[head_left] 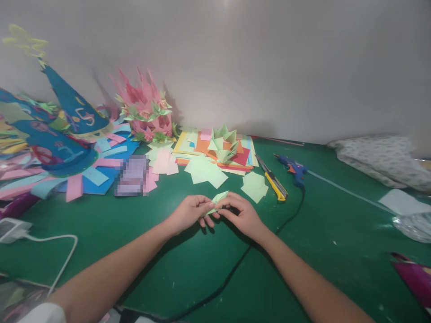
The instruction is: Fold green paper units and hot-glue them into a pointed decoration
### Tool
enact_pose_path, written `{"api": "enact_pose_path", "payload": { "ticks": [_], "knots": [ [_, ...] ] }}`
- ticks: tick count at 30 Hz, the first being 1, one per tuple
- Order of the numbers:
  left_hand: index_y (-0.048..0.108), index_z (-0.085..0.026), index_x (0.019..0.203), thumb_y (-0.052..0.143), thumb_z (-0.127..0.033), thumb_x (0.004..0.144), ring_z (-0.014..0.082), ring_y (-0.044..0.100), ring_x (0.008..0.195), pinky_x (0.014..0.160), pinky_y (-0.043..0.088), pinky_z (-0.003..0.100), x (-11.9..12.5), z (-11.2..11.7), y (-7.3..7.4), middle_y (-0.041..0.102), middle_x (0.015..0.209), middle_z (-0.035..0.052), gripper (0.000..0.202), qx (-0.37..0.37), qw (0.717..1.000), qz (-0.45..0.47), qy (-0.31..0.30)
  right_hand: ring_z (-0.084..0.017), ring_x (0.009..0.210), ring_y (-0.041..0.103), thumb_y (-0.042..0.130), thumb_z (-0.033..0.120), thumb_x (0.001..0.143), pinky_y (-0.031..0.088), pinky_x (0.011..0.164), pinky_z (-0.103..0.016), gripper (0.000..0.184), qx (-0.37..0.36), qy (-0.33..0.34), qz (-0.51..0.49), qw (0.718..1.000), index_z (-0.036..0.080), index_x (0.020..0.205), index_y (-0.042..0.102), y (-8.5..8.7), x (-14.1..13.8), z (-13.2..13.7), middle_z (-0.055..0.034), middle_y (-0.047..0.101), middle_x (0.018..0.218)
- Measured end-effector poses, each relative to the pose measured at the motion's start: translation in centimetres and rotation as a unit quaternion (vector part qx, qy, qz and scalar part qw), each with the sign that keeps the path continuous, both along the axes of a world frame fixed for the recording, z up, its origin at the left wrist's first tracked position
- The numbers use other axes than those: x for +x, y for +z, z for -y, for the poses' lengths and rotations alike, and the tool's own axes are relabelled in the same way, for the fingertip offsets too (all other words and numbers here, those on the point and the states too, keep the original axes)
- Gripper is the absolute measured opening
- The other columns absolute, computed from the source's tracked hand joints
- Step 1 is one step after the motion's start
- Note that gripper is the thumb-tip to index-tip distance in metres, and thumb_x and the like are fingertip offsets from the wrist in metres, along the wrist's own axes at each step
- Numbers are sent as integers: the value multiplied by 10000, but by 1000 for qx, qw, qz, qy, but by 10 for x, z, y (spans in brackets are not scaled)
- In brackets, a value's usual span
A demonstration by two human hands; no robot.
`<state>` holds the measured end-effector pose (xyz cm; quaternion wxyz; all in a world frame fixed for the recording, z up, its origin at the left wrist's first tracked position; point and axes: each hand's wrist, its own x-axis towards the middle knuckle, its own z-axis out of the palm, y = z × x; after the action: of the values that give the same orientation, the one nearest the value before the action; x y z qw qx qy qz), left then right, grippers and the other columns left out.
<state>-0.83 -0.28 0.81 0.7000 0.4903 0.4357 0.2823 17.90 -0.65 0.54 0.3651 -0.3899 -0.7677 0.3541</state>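
Both my hands meet over the green tabletop (202, 255), around a small folded piece of light green paper (220, 197). My left hand (193, 211) pinches its left side between thumb and fingers. From the right, my right hand (240, 215) grips the same paper with thumb and forefinger. Part of the paper is hidden by the fingers. Just beyond lie loose light green paper squares (205, 170) and a smaller pile of green squares (255, 186). A ring of folded green paper points (224, 143) rests on stacked coloured sheets (251, 157).
A yellow utility knife (274, 181) and a blue glue gun (292, 168) lie to the right, the gun's black cord (232, 271) running under my right arm. Blue cone hats (72, 98) and a pink paper crown (148, 112) stand at left. A white cable (72, 251) lies front left.
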Motion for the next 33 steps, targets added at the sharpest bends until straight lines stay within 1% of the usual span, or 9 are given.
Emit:
{"api": "enact_pose_path", "payload": {
  "ticks": [3,6,8,10,14,22,24,30,33],
  "knots": [
    [582,-86,826,631,-529,738,83,619,508,418,406,146,-1,0,-1,692,850,115,454,15,1000,2,-14,-137,703,519,572,225,850,415,659,-268,80,7,8,7,1000,216,818,645,1,1,0,-1,525,729],
    [599,-89,882,645,-475,751,105,651,586,512,473,170,-2,1,-1,692,876,117,411,6,999,21,-24,-135,717,521,535,203,867,416,668,-268,102,8,13,9,1000,214,817,623,3,0,1,-3,532,744],
    [607,-93,922,665,-425,749,126,670,651,584,504,192,-2,1,0,693,850,105,379,-11,999,32,-24,-132,717,519,524,194,868,417,662,-264,107,8,11,11,1000,212,815,615,4,-1,1,-4,525,761],
    [614,-93,934,674,-384,751,131,674,676,611,511,196,-2,1,0,691,794,86,349,-22,999,36,-17,-129,718,517,533,187,858,419,651,-258,95,9,11,12,1000,213,833,621,3,-1,1,-6,516,778],
    [617,-88,937,685,-352,748,116,662,642,575,497,171,-1,0,0,677,705,55,332,-26,999,29,1,-128,725,518,584,193,830,428,644,-252,87,12,12,13,1000,222,873,654,0,-1,0,-11,513,805],
    [623,-86,959,655,-404,766,107,645,585,523,465,162,-3,0,2,672,675,57,373,-8,999,1,-33,-133,703,529,598,239,838,433,650,-263,90,5,-7,27,1000,227,838,687,-2,1,0,-5,528,750],
    [620,-87,971,646,-422,769,109,646,591,513,453,163,-3,0,2,680,715,70,393,-3,999,-3,-42,-134,705,533,596,234,839,433,655,-264,91,2,-6,31,1000,227,840,687,-2,0,0,-4,536,746],
    [601,-91,983,655,-463,749,115,652,634,527,443,187,-3,2,5,669,985,133,443,-14,999,22,-46,-141,738,541,568,229,859,431,676,-269,115,9,-4,35,999,220,824,677,-2,1,-1,-10,543,763],
    [594,-91,966,659,-478,743,114,643,634,521,416,182,-3,2,5,674,918,115,451,-23,998,35,-40,-150,769,550,558,244,867,442,700,-282,120,9,-3,30,1000,225,840,673,-2,1,-1,-22,559,812]
  ]
}}
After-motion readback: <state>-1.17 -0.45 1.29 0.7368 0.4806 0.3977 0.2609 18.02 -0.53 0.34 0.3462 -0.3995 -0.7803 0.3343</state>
